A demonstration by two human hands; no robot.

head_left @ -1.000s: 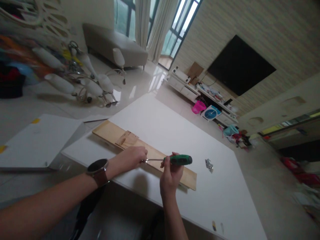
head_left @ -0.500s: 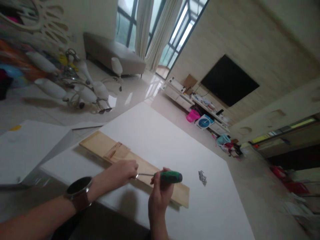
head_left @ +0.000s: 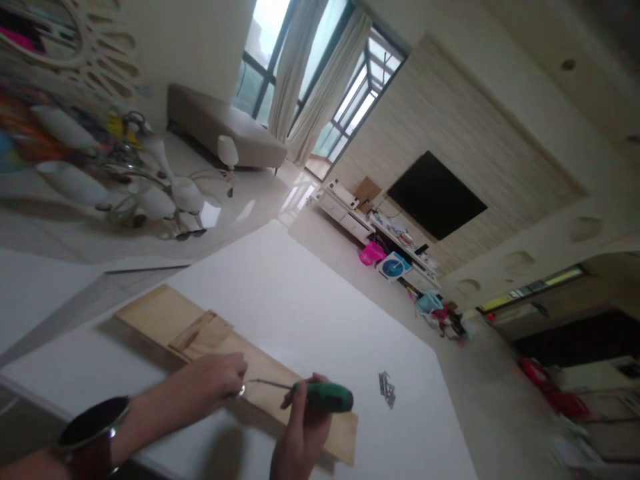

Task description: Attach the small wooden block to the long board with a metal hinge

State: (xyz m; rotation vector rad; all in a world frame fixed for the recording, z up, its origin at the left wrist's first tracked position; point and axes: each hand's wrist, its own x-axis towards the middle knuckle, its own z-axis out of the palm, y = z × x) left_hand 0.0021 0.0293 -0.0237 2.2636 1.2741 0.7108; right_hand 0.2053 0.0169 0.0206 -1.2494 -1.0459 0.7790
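Note:
My right hand point(head_left: 303, 433) is closed around the green handle of a screwdriver point(head_left: 327, 397), whose thin shaft points left. The shaft's end lies just right of my left hand point(head_left: 223, 380), over a long pale wooden board point(head_left: 270, 363). My left fingers are curled together at the board's near edge, with a small shiny bit beside them; what they hold, if anything, is hidden. A shorter wooden piece point(head_left: 203, 333) with a dark slot lies across the board, left of my left hand.
The board rests on a large white table point(head_left: 300, 287). A small pile of metal hardware point(head_left: 387, 390) lies to the right. Across the floor stand a low TV cabinet point(head_left: 350, 220) and a grey bench point(head_left: 225, 127); a lamp fixture with white shades point(head_left: 150, 200) lies left.
The view has tilted and shifted, so the board and both hands appear lower and further left. The screwdriver's end now shows slightly apart from my left fingers; both hands keep their closed shape.

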